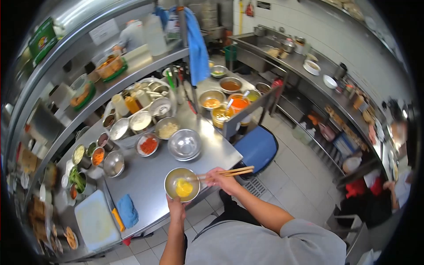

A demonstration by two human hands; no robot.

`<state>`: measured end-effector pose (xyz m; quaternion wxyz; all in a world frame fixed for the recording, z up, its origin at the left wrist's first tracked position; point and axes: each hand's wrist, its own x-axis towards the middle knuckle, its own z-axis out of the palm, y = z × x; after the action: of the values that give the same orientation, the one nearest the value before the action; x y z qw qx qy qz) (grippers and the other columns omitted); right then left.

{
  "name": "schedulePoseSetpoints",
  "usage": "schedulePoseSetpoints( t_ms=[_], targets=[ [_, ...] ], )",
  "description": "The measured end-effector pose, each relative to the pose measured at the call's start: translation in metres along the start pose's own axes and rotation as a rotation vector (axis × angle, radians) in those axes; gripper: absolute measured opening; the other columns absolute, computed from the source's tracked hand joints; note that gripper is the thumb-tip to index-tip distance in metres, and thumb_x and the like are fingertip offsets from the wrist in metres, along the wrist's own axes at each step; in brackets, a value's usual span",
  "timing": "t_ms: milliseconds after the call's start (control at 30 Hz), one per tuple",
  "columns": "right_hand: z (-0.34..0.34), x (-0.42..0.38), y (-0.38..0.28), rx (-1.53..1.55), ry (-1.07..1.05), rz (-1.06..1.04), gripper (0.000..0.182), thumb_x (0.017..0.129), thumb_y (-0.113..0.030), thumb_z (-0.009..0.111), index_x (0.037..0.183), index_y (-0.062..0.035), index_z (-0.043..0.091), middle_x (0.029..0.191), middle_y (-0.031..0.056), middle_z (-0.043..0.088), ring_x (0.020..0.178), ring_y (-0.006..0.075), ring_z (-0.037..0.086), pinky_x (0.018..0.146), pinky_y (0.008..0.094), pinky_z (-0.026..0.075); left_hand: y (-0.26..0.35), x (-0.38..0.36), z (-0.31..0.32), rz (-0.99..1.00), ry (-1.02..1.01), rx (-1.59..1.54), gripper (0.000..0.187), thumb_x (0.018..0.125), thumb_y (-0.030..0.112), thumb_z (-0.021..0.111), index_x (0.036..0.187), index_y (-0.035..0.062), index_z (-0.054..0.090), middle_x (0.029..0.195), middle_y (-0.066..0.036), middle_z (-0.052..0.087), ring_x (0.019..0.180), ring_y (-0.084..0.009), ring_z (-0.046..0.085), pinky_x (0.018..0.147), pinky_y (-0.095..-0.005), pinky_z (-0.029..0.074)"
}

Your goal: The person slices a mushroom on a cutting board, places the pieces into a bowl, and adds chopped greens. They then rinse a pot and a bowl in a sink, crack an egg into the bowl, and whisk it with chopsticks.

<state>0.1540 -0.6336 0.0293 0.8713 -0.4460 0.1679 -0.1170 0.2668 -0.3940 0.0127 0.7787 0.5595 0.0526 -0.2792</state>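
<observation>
My left hand is closed on the near rim of a metal bowl, held at the counter's front edge. In the bowl lies yellow beaten egg. Wooden chopsticks are gripped in my right hand; their tips reach over the bowl's right side toward the egg. Just beyond are stacked empty metal bowls and a bowl of chopped red food.
A steel counter carries a cutting board, a yellow-handled knife and a blue cloth. Several ingredient containers line its back. A blue chair stands to the right. At the far right, another person is partly visible.
</observation>
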Motion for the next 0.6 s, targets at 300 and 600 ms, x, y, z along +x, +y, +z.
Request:
schedulePoseSetpoints(
  t_ms=[300,600],
  targets=[
    [-0.099,-0.130,-0.042,-0.133,0.423,-0.097,0.023,0.105,-0.023,0.061,0.116,-0.0020,0.063,0.101,0.0123,0.073,0.086,0.0203,0.074,0.076,0.0324,0.063,-0.073,-0.025,0.124,-0.154,-0.348,0.116,0.065,0.096,-0.004,0.040,0.155,0.0201,0.027,0.141,-0.016,0.054,0.109,-0.0338,0.070,0.068,-0.0434,0.066],
    [-0.204,-0.249,-0.094,-0.066,0.548,-0.138,0.022,0.108,-0.021,0.057,0.118,-0.0021,0.060,0.104,0.0145,0.071,0.089,0.0210,0.074,0.077,0.0334,0.063,-0.157,-0.057,0.274,-0.264,-0.619,0.210,0.065,0.095,-0.005,0.041,0.154,0.0192,0.028,0.144,-0.017,0.052,0.112,-0.0360,0.069,0.072,-0.0481,0.065]
  ],
)
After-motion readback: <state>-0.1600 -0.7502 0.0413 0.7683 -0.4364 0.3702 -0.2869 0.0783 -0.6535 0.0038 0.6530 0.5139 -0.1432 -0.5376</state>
